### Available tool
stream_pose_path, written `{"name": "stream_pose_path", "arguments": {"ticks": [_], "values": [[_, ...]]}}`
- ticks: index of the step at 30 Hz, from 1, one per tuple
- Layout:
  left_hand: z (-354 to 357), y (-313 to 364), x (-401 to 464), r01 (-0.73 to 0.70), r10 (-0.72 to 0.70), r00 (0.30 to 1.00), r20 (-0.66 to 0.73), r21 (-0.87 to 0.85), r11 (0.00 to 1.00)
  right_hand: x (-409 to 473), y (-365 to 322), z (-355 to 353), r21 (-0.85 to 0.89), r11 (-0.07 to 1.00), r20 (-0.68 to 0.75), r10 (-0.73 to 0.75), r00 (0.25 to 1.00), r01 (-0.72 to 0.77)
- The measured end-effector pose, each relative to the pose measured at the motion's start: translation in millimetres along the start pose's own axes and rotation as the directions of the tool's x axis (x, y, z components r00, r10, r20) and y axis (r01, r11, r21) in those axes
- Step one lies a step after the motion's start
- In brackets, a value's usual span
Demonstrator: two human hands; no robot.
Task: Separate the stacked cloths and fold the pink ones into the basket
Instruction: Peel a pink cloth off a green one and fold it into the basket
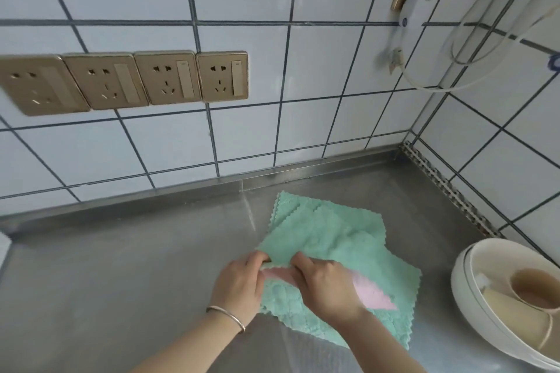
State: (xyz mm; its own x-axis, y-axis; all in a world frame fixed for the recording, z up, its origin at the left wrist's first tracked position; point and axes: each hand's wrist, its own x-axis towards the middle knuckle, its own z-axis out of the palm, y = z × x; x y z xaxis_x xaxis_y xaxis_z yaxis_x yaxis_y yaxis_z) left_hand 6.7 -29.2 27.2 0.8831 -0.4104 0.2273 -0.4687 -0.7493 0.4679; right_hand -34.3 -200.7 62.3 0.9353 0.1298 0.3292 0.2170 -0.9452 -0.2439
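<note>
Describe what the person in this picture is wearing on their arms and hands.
Both forearms are bare, with no sleeves in view and no gloves. The left hand has a thin silver bangle around its wrist, a plain round band. The right hand and its wrist carry nothing: no watch or bracelet shows, and no ring is visible on either hand.

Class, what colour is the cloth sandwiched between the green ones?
Pink, seen best in the head view.

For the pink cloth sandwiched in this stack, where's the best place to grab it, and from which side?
Judging by its pose, grip the pink cloth at its exposed pointed corner on the right, coming from the right. Only that part pokes free between the green cloths; the rest lies covered, under the left hand and right hand.
</note>
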Motion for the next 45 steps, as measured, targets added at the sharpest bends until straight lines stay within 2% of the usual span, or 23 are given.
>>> {"name": "stream_pose_path", "arguments": {"ticks": [2,4,9,11,13,15,17,20,22,24,26,29,32,34,37,38,40,42,43,45], "values": [[-31,-6,-3,0.057,-0.063,0.997,-0.055,-0.096,0.994,11,-12,-11,0.010,0.997,0.024,-0.070,0.997,0.070],[-60,-16,-6,0.052,-0.059,0.996,-0.072,-0.100,0.994,25,-21,-21,0.064,0.993,0.067,-0.104,0.992,0.100],[-135,-75,-32,0.100,-0.101,0.995,0.000,-0.054,0.993,69,-73,-35,0.029,0.972,0.225,-0.233,0.946,0.232],[-166,-96,-37,0.158,-0.158,0.987,-0.005,-0.043,0.987,90,-88,-33,-0.017,0.982,0.303,-0.172,0.937,0.186],[-201,-118,-41,0.216,-0.216,0.976,-0.024,0.017,0.976,111,-110,-31,-0.058,0.990,0.316,-0.101,0.943,0.126],[-238,-141,-40,0.260,-0.258,0.966,-0.037,0.105,0.960,127,-133,-29,-0.077,0.994,0.232,-0.063,0.971,0.082],[-268,-158,-34,0.268,-0.256,0.961,-0.108,0.126,0.955,140,-150,-27,-0.067,0.995,0.038,-0.067,0.997,0.069],[-310,-176,-40,0.269,-0.231,0.942,-0.244,0.140,0.953,152,-182,-25,-0.008,0.990,-0.243,-0.141,0.960,0.143],[-330,-181,-53,0.222,-0.162,0.935,-0.316,0.163,0.961,155,-199,-27,0.009,0.985,-0.328,-0.162,0.931,0.174],[-337,-184,-71,0.135,-0.056,0.937,-0.345,0.210,0.968,152,-206,-30,0.044,0.980,-0.352,-0.165,0.921,0.192],[-330,-192,-97,0.072,0.000,0.952,-0.307,0.223,0.972,137,-209,-25,0.085,0.975,-0.260,-0.176,0.949,0.204],[-297,-204,-134,0.061,-0.039,0.985,-0.167,0.126,0.990,104,-202,1,0.062,0.978,-0.015,-0.196,0.980,0.197],[-249,-218,-169,0.047,-0.058,0.995,0.084,0.119,0.992,67,-194,32,0.032,0.989,0.220,-0.147,0.964,0.144],[-219,-227,-190,0.054,-0.079,0.974,0.212,0.119,0.991,42,-193,51,0.005,0.998,0.371,-0.064,0.927,0.066],[-185,-231,-210,0.028,-0.062,0.957,0.284,0.123,0.992,9,-194,71,-0.074,0.997,0.544,0.039,0.838,0.002],[-178,-230,-214,0.035,-0.076,0.935,0.347,0.125,0.992,1,-196,74,-0.089,0.996,0.592,0.059,0.804,-0.007],[-166,-234,-225,-0.015,-0.054,0.912,0.408,0.163,0.986,-11,-197,77,-0.083,0.996,0.672,0.071,0.737,-0.020],[-158,-237,-233,0.029,-0.070,0.881,0.468,0.094,0.995,-23,-195,77,-0.092,0.996,0.736,0.080,0.672,-0.017],[-155,-237,-235,-0.011,-0.038,0.872,0.488,0.096,0.995,-28,-193,77,-0.103,0.995,0.758,0.090,0.646,-0.018],[-148,-236,-238,-0.059,-0.039,0.801,0.598,0.143,0.988,-38,-189,78,-0.115,0.993,0.802,0.095,0.590,-0.003]]}}
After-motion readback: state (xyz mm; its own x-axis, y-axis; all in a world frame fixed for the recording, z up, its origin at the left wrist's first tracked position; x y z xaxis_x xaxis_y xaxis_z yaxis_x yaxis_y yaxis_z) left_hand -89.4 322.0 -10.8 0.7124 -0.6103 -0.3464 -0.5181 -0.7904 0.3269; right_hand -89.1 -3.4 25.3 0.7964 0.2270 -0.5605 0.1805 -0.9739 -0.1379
